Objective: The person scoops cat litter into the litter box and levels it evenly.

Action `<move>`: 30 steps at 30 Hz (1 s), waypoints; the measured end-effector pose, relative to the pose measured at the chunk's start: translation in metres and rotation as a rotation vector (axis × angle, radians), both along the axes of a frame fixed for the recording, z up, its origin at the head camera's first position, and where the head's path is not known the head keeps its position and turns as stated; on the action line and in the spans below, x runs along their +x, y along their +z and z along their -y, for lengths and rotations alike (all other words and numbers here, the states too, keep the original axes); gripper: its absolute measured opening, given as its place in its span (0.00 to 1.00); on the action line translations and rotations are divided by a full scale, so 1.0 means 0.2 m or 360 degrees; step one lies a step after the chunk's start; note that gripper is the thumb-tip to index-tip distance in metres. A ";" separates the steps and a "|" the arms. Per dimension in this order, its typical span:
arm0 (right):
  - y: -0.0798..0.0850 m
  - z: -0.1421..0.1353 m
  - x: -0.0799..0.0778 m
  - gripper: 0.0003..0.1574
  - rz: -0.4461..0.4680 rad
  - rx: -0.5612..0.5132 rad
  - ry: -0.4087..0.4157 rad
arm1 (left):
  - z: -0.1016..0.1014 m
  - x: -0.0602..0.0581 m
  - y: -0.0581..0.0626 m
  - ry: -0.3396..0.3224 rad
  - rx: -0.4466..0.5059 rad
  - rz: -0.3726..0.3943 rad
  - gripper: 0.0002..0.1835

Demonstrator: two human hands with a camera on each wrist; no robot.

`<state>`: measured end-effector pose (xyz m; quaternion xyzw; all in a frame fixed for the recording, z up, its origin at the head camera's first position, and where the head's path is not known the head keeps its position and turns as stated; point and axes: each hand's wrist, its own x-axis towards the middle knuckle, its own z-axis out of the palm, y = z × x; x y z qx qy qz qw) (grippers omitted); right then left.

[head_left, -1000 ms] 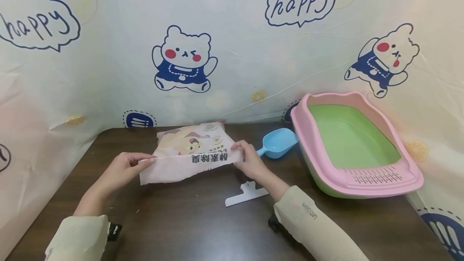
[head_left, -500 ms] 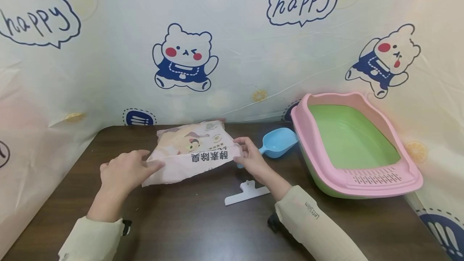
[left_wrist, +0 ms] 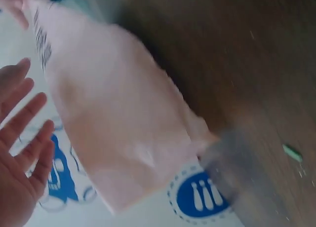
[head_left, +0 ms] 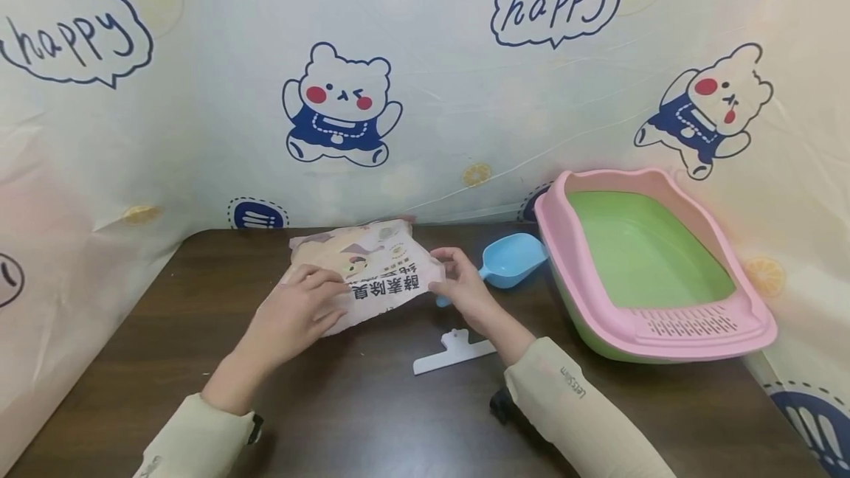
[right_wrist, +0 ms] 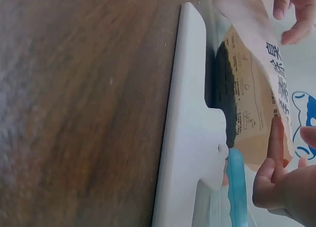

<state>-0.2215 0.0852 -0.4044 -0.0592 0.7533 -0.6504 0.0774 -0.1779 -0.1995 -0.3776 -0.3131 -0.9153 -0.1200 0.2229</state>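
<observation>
A pale pink cat litter bag [head_left: 381,251], printed with a cartoon cat and dark characters, lies at the back middle of the table in the head view. Its near edge is raised off the tabletop in the right wrist view. My right hand [head_left: 465,293] pinches the bag's right corner between thumb and fingers. Over the bag's left part is my left hand [head_left: 295,312], fingers spread and loosely bent, covering that side from the head camera. The left wrist view shows these fingers [left_wrist: 34,121] apart from the bag's pink side, gripping nothing.
A white bag clip [head_left: 454,351] lies in front of the right hand. Behind that hand, a blue scoop [head_left: 511,260] rests against the pink and green litter box [head_left: 757,316] on the right. A small green bit [left_wrist: 293,152] lies on the brown table [head_left: 372,419].
My left hand has let go of the bag's left edge and moved right, over the bag. The right hand stays at the right corner.
</observation>
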 end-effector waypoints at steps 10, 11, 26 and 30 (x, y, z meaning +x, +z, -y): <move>0.00 -0.01 -0.02 0.37 0.0115 -0.0216 -0.0034 | -0.18 0.01 -0.06 0.0182 -0.0230 0.0102 0.34; 0.00 -0.01 -0.02 0.38 0.0118 -0.0229 -0.0036 | -0.20 0.00 -0.07 0.0217 -0.0238 0.0106 0.35; -0.01 0.00 0.00 0.37 0.0059 -0.0210 -0.0009 | -0.28 -0.03 -0.09 0.0262 -0.0157 -0.0076 0.22; -0.01 0.00 0.01 0.37 0.0036 -0.0195 -0.0004 | -0.32 -0.03 -0.11 0.0192 -0.0278 -0.0251 0.24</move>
